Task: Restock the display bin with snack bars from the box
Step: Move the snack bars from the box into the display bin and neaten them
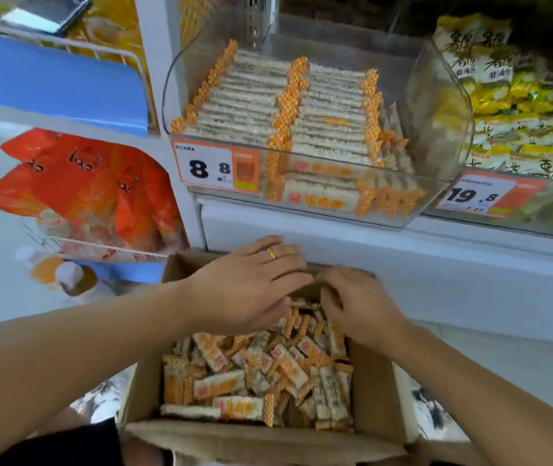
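While both hands reach into it, the cardboard box [374,391] is the landmark here.
Box: sits open below the shelf, nearest the person, so bars can be lifted straight up to the bin.
Snack bars [255,375]: a loose jumble inside the box, filling most of its floor.
Left hand [251,284]: over the box's far end, fingers nearly straight and spread, resting on the pile; it looks like gathering, not yet gripping.
Right hand [359,304]: beside it at the far end, fingers curled down into the bars; whether it has any pinched, I cannot tell.
Display bin [450,142]: above and beyond the box, clear-walled, holding 2 neat rows already, with room on its right side.
Price tag [214,168]: on the bin's front, reading 8.8.
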